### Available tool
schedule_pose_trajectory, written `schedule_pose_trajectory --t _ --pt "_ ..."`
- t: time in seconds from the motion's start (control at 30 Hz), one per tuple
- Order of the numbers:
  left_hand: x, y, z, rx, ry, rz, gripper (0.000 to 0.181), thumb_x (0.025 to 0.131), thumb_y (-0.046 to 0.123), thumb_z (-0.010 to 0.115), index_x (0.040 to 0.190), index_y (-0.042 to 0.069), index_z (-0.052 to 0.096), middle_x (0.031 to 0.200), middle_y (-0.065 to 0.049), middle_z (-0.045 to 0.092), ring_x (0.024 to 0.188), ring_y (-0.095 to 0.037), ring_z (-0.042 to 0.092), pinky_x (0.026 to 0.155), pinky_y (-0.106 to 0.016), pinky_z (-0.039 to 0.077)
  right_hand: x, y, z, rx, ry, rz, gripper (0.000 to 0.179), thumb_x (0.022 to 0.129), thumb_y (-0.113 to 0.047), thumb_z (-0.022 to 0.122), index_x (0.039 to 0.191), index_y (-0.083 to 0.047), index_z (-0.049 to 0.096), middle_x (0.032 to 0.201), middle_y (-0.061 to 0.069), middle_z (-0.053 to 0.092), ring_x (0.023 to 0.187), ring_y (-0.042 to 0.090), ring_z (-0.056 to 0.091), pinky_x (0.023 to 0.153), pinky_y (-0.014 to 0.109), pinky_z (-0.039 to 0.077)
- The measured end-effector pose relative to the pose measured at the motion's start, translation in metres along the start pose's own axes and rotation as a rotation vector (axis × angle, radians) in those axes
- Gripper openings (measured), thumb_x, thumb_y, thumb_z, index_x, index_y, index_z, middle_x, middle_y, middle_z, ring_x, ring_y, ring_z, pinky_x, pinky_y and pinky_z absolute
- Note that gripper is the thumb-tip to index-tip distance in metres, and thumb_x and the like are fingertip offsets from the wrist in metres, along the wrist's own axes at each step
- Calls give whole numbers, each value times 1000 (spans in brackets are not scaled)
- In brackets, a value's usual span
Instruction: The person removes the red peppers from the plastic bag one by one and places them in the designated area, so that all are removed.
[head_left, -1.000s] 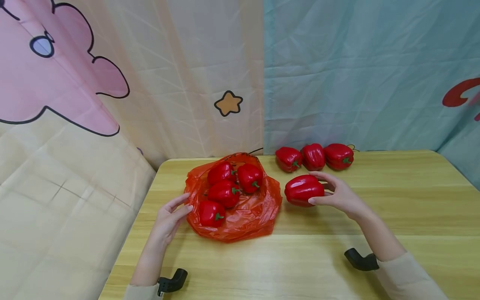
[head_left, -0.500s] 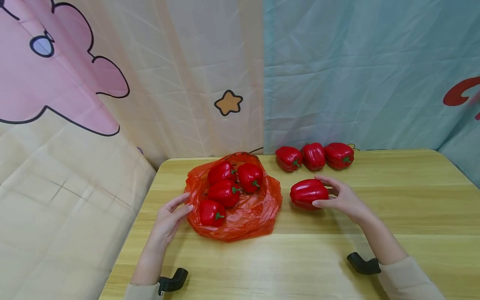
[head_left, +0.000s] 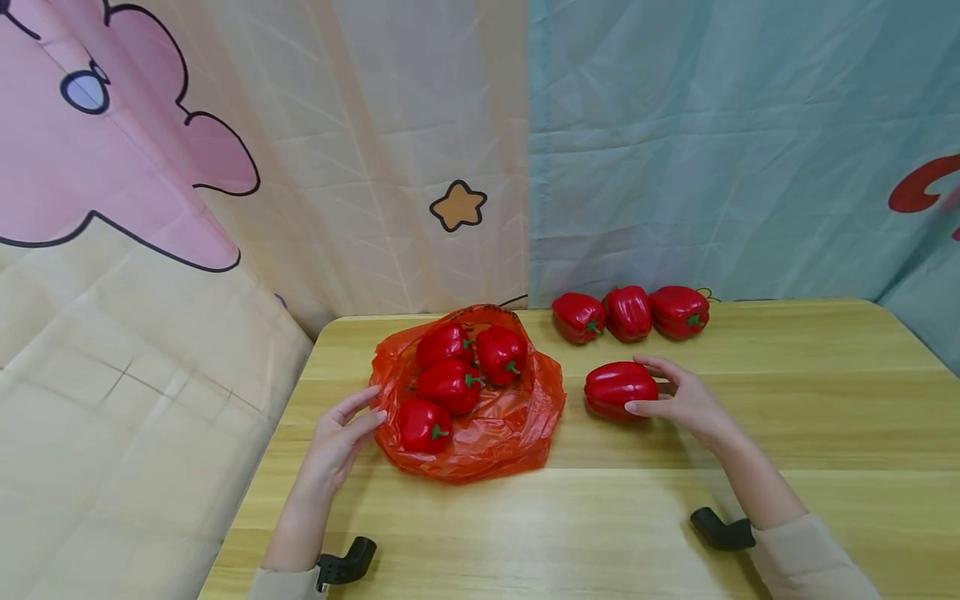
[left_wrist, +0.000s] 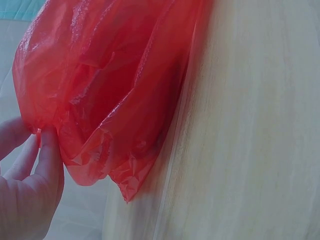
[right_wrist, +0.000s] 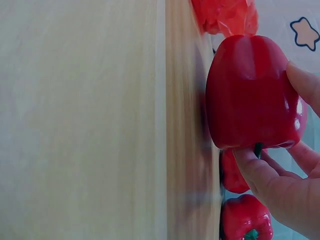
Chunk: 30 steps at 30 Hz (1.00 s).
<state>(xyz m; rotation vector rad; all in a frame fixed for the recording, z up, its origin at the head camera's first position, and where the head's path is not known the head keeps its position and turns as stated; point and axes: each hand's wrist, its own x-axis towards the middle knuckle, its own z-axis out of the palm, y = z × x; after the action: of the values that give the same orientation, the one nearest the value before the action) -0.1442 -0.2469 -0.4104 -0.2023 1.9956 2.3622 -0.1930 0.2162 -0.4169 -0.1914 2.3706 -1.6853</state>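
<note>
My right hand [head_left: 686, 404] grips a glossy red bell pepper [head_left: 621, 390] from its stem end, thumb on the near side and fingers on the far side. In the right wrist view, this bell pepper [right_wrist: 252, 92] lies on its side just over the wood, its dark stem [right_wrist: 258, 149] beside my fingers. My left hand [head_left: 337, 437] pinches the left edge of a red plastic bag [head_left: 517, 442]. The left wrist view has a small tuft of the bag [left_wrist: 110, 100] between thumb and fingers. Several red bell peppers with green stems, one [head_left: 448, 387] among them, lie in the bag's open mouth.
Three more bell peppers lie in a row at the table's back edge, the middle pepper [head_left: 628, 313] touching its neighbours. A printed curtain [head_left: 675, 150] hangs right behind the wooden table [head_left: 525, 533]. Black wrist mounts [head_left: 347, 560] sit on both forearms.
My right hand has moved a little to the right and toward me with the bell pepper, away from the bag. The left hand and the bag have stayed put.
</note>
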Motion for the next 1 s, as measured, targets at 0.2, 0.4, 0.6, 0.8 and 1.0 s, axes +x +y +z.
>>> schedule_pose_trajectory --t 0.2,0.4,0.6,0.8,1.0 --pt "-1 4 3 0 41 -64 31 88 -3 59 111 17 66 119 -2 48 96 -9 60 88 -23 49 2 1 2 -11 14 26 80 80 -19 73 143 -1 29 140 26 31 114 42 41 77 33 53" --pt "-1 4 3 -3 41 -59 32 88 -5 58 110 18 67 119 -1 49 96 -9 61 88 -23 49 5 1 3 -44 39 58 82 79 -24 74 144 -4 29 140 26 31 117 44 39 83 42 52" --pt "-2 4 4 1 47 -64 33 88 -5 58 115 13 64 119 -2 48 96 -9 60 87 -23 49 10 -1 7 -53 73 86 84 79 -28 74 145 -5 27 142 25 29 121 44 36 88 48 49" --pt "-1 5 5 -7 45 -58 33 88 -5 57 116 12 62 118 -2 49 95 -9 60 88 -23 49 16 -3 11 -31 117 73 83 81 -25 73 145 -5 26 143 26 27 121 44 34 89 48 48" --pt "-1 4 5 -2 48 -59 34 88 -6 57 118 10 62 118 -2 49 94 -9 61 87 -23 50 20 -4 15 -28 143 66 82 82 -25 72 146 -6 25 143 26 27 121 44 35 89 47 48"
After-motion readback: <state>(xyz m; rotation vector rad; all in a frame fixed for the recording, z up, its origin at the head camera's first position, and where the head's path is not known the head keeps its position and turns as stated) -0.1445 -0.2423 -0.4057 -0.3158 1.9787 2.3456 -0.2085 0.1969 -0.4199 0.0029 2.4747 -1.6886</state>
